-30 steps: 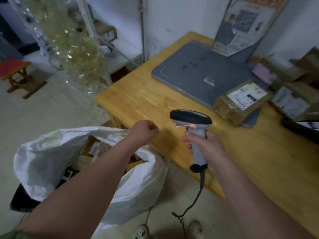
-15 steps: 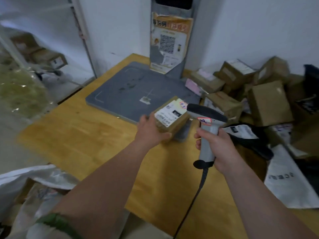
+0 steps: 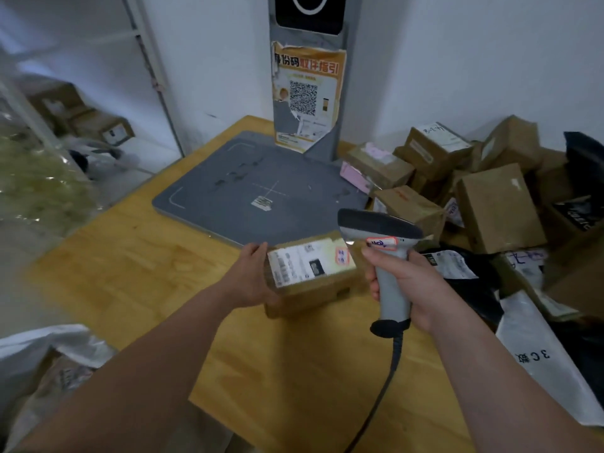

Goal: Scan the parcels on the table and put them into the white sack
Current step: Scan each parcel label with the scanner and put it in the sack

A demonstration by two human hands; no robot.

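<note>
The left grip [image 3: 253, 276] holds a small box [image 3: 310, 273] by its left end, fingers wrapped round the side and label facing up. The box sits mid-bench, just off the near edge of the grey pad [image 3: 255, 184]. Whether it rests on the bench [image 3: 130, 256] or is lifted clear cannot be told. The right grip [image 3: 402, 282] is closed round the handle of the scanner [image 3: 385, 243], whose head hangs just beside the box's right top corner.

The box looks like taped cardboard: stiff, flat-sided and probably light, since one hand spans its end. The tape and label may be slick, so a hold across two opposite side faces seems safer than pinching the top. Fingers should stay off the label while the scanner reads it.

The sack [image 3: 39, 348] stands open below the bench's near left corner, with parcels already inside. It is soft and will not keep its mouth open by itself, so the box likely needs to be dropped in from above.

More boxes [image 3: 490, 197] are heaped along the far right of the bench against the wall. Soft mailers, a black one [image 3: 474, 289] and a pale one [image 3: 539, 354], lie toward the right edge. Those will be limp and slippery and are best taken by a pinched edge.
</note>
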